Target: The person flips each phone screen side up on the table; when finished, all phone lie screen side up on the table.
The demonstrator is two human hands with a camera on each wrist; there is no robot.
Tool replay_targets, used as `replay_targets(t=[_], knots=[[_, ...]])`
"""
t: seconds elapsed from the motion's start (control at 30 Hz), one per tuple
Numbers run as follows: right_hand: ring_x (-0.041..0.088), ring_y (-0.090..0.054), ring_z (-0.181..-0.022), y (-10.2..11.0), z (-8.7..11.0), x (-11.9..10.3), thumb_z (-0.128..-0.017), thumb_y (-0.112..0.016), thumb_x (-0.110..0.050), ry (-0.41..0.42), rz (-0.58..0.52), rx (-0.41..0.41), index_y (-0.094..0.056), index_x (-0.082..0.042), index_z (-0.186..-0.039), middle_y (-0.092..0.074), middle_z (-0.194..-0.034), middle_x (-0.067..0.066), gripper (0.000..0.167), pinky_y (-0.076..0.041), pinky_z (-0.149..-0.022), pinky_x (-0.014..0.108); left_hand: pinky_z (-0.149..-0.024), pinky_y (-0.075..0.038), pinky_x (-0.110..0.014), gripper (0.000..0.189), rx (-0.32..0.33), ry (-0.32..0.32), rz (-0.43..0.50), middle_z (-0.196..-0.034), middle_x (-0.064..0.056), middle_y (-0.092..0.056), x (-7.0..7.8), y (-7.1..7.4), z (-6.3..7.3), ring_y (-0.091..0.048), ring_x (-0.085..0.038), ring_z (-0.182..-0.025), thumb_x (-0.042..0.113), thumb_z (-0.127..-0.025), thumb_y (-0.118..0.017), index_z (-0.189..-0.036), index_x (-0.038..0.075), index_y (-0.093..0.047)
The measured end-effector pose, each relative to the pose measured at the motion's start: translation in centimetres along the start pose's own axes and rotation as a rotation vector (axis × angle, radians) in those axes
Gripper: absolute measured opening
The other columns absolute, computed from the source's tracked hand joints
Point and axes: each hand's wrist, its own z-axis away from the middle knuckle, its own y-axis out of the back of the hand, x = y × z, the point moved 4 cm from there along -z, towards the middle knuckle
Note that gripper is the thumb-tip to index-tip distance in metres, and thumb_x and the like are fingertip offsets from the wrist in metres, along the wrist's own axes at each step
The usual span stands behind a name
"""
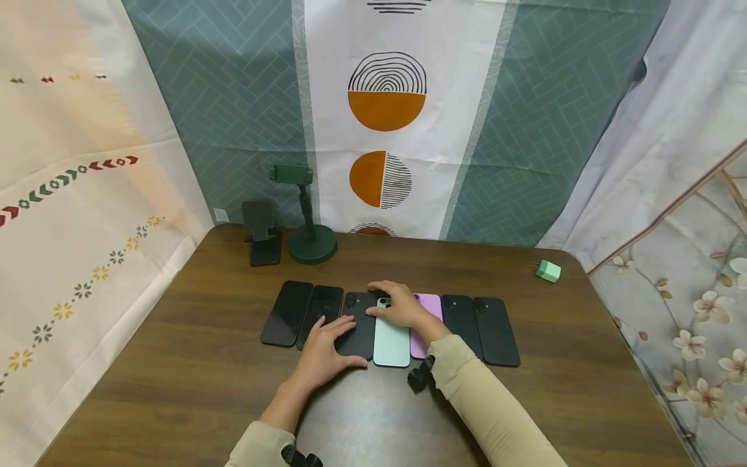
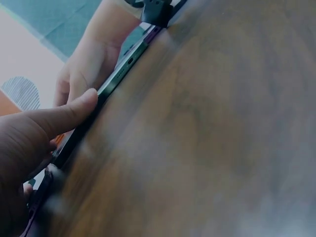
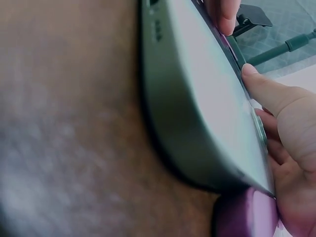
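Observation:
A row of smartphones lies across the table. My left hand (image 1: 323,357) is spread at a dark phone (image 1: 360,340) with a camera bump, fingertips over its left part and thumb along its lower edge. In the left wrist view that thumb (image 2: 81,106) lies straight against the phone edge. My right hand (image 1: 403,308) reaches over the mint green phone (image 1: 392,344), covering part of its upper end. Its thumb tip lies near the dark phone's upper right side, its fingers beyond the top edges. The right wrist view shows the green phone (image 3: 212,98) beside a pink-purple phone (image 3: 247,215).
Left in the row are two black phones (image 1: 287,314) (image 1: 324,305); right are the pink phone (image 1: 430,303) and two dark phones (image 1: 461,318) (image 1: 496,331). Behind stand a folding phone stand (image 1: 265,250) and a round-based green stand (image 1: 312,243). A light green charger plug (image 1: 548,271) lies back right.

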Motion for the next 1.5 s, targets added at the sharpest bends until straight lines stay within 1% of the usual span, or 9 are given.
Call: replay_targets(t=[0.2,0.3,0.53,0.8,0.9,1.07,1.13,1.33,1.5], knots=[[0.025,-0.054,-0.132,0.2,0.0,0.0,-0.093,-0.076,-0.029,0.029,-0.037,0.004,-0.061,-0.01,-0.139,-0.064,-0.136,0.006,0.053,-0.04,-0.113,0.046,-0.119,-0.023,-0.061,0.086,0.018,0.01,-0.045,-0.14,-0.012,-0.061,0.2,-0.3,-0.1,-0.051,-0.03,-0.136,0.049,-0.062,-0.094,-0.127,-0.002,-0.069],[0.025,-0.054,-0.133,0.2,0.0,0.1,-0.094,-0.074,-0.028,0.039,-0.056,-0.011,-0.061,-0.01,-0.139,-0.064,-0.137,0.006,0.05,-0.04,-0.113,0.046,-0.119,-0.021,-0.06,0.088,0.014,0.023,-0.043,-0.141,-0.012,-0.06,0.2,-0.3,-0.1,-0.05,-0.029,-0.137,0.048,-0.061,-0.094,-0.127,-0.002,-0.068],[0.025,-0.053,-0.134,0.2,0.1,0.3,-0.1,-0.066,-0.023,0.018,-0.111,-0.019,-0.063,-0.011,-0.138,-0.062,-0.139,0.007,0.041,-0.041,-0.112,0.048,-0.119,-0.02,-0.06,0.094,0.001,0.029,-0.065,-0.143,-0.011,-0.059,0.2,-0.5,-0.1,-0.05,-0.029,-0.137,0.051,-0.059,-0.094,-0.131,-0.001,-0.066],[0.028,-0.055,-0.132,0.6,0.0,0.3,-0.102,-0.062,-0.012,-0.007,-0.192,-0.011,-0.065,-0.007,-0.135,-0.065,-0.135,0.01,0.034,-0.041,-0.112,0.048,-0.12,-0.018,-0.062,0.09,0.01,0.037,-0.039,-0.142,-0.014,-0.059,0.2,-0.6,-0.3,-0.052,-0.03,-0.135,0.051,-0.063,-0.093,-0.13,-0.003,-0.066],[0.027,-0.054,-0.132,0.6,-0.1,0.4,-0.101,-0.062,-0.007,-0.017,-0.203,-0.013,-0.065,-0.007,-0.135,-0.066,-0.134,0.008,0.035,-0.04,-0.113,0.047,-0.12,-0.018,-0.062,0.089,0.009,0.035,-0.03,-0.141,-0.015,-0.06,0.1,-0.5,-0.3,-0.053,-0.03,-0.135,0.051,-0.063,-0.094,-0.13,-0.002,-0.066],[0.027,-0.051,-0.135,0.7,-0.1,0.4,-0.098,-0.057,0.003,-0.04,-0.268,-0.016,-0.065,-0.006,-0.135,-0.066,-0.134,0.008,0.039,-0.037,-0.115,0.049,-0.119,-0.017,-0.063,0.089,0.014,0.026,-0.005,-0.14,-0.015,-0.061,0.1,-0.3,-0.3,-0.053,-0.03,-0.134,0.052,-0.064,-0.093,-0.129,-0.002,-0.067],[0.027,-0.051,-0.135,0.7,0.0,0.4,-0.097,-0.059,0.003,-0.04,-0.281,-0.012,-0.066,-0.006,-0.134,-0.066,-0.134,0.008,0.039,-0.036,-0.115,0.049,-0.119,-0.017,-0.064,0.087,0.016,0.021,0.007,-0.14,-0.015,-0.061,0.1,-0.2,-0.2,-0.053,-0.03,-0.134,0.051,-0.065,-0.093,-0.128,-0.002,-0.067],[0.024,-0.056,-0.129,0.7,0.1,0.5,-0.092,-0.073,-0.004,-0.031,-0.289,-0.01,-0.066,-0.008,-0.134,-0.067,-0.132,0.005,0.043,-0.04,-0.113,0.047,-0.12,-0.016,-0.062,0.082,0.009,0.008,0.048,-0.141,-0.013,-0.06,-0.1,0.1,0.0,-0.053,-0.029,-0.135,0.048,-0.069,-0.092,-0.13,-0.001,-0.067],[0.023,-0.06,-0.121,0.8,0.3,0.6,-0.088,-0.078,-0.004,-0.018,-0.307,-0.01,-0.066,-0.012,-0.134,-0.067,-0.13,0.005,0.048,-0.042,-0.11,0.048,-0.122,-0.014,-0.058,0.075,-0.028,0.002,0.09,-0.145,-0.011,-0.057,-0.2,0.4,0.2,-0.05,-0.027,-0.137,0.044,-0.074,-0.09,-0.132,0.001,-0.066]])
